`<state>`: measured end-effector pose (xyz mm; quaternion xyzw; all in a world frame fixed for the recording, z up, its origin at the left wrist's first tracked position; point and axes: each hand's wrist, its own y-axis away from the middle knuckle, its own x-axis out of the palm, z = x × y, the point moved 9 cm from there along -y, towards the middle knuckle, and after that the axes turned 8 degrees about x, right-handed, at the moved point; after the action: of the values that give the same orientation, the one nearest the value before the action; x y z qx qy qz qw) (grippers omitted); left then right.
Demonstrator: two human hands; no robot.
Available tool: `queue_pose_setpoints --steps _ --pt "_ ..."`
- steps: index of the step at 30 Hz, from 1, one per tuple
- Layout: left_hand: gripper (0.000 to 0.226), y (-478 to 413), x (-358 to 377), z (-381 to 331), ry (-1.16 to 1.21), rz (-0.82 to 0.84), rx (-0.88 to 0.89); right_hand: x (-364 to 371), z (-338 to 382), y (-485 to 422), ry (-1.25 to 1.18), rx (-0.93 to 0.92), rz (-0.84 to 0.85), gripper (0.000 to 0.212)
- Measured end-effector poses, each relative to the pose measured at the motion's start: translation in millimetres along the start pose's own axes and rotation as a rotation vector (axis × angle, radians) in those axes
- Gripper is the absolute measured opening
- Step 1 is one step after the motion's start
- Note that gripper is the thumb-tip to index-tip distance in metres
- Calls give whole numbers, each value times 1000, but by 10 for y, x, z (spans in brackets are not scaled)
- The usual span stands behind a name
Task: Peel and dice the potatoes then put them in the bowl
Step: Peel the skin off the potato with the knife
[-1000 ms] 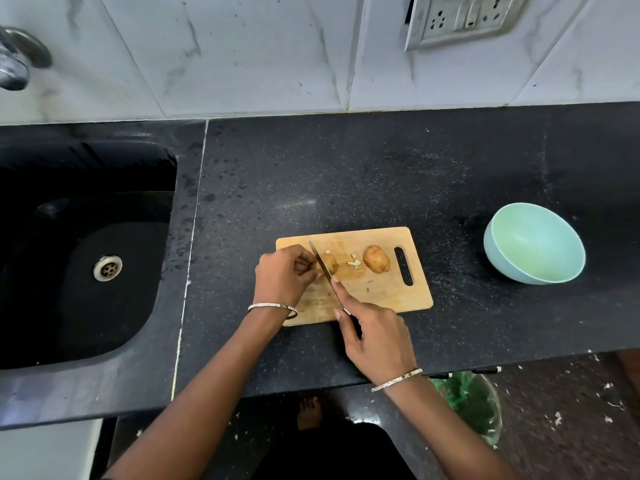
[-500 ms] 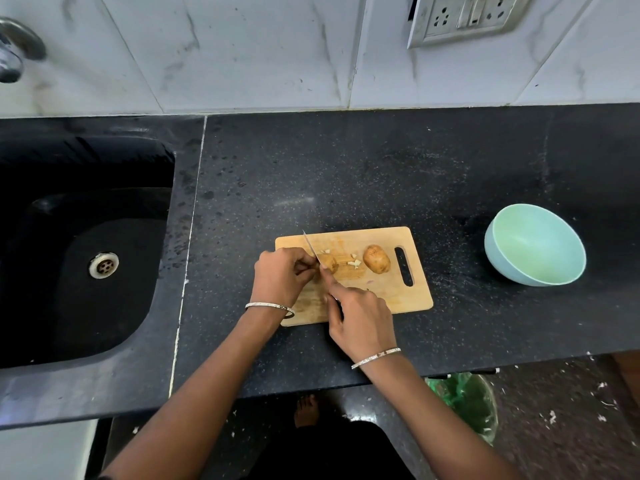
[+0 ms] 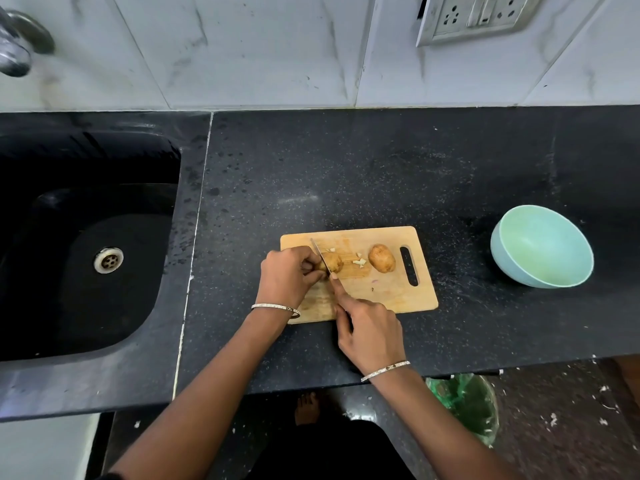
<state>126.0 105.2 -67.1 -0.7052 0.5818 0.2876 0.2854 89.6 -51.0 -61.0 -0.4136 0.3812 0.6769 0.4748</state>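
Observation:
A wooden cutting board (image 3: 388, 292) lies on the black counter. My left hand (image 3: 289, 275) pins a brown potato (image 3: 333, 262) on the board's left part. My right hand (image 3: 367, 329) grips a knife (image 3: 320, 256), forefinger stretched along its spine, and the blade lies across that potato. A second whole, unpeeled potato (image 3: 381, 258) rests near the board's handle slot. A few small pale potato bits (image 3: 359, 262) lie between the two potatoes. The light green bowl (image 3: 542, 247) stands to the right of the board, nothing visible inside it.
A black sink (image 3: 86, 244) with a metal drain fills the left side, a tap (image 3: 17, 46) above it. A wall socket (image 3: 478, 15) sits at the top right. Below the counter edge stands a bin with a green liner (image 3: 467, 407). My foot (image 3: 306, 408) shows on the floor.
My right hand has drawn back toward me after a push forward, sliding the knife across the held potato. The left hand has stayed on the potato.

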Motion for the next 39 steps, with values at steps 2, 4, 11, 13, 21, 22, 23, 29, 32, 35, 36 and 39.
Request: queue_pose_setpoints --steps 2,4,11,13,21,22,23,29,32,35,36,39 --pt "17 1 -3 -10 -11 -2 0 -4 -8 -7 -4 14 11 61" --pt "18 8 -7 -16 -20 -6 1 0 -15 -11 -8 22 23 59" --pt "16 22 -17 -43 -31 -11 -19 -9 -47 26 -7 29 46 57" --pt "15 23 -20 -46 -32 -10 -26 -4 -72 67 -1 29 57 57" --pt "16 17 -35 -59 -34 -21 -18 38 -153 173 22 24 80 58" --pt "16 14 -35 -57 -30 -21 -18 39 -164 187 26 20 78 58" --pt "16 11 -30 -54 -26 -20 -18 38 -173 202 31 18 77 58" --pt "18 12 -27 -50 9 -25 -26 -74 -218 366 5 -6 46 54" --pt "21 28 -34 -47 41 -30 -27 -210 -234 395 -66 -13 3 51" --pt "25 78 -36 -9 92 -36 -51 -277 -215 322 -124 -20 -35 49" --pt "26 106 -42 3 91 -43 -59 -283 -199 283 -132 -23 -38 49" --pt "34 214 -60 -4 57 -67 -57 -272 -164 176 -148 -34 -32 49"
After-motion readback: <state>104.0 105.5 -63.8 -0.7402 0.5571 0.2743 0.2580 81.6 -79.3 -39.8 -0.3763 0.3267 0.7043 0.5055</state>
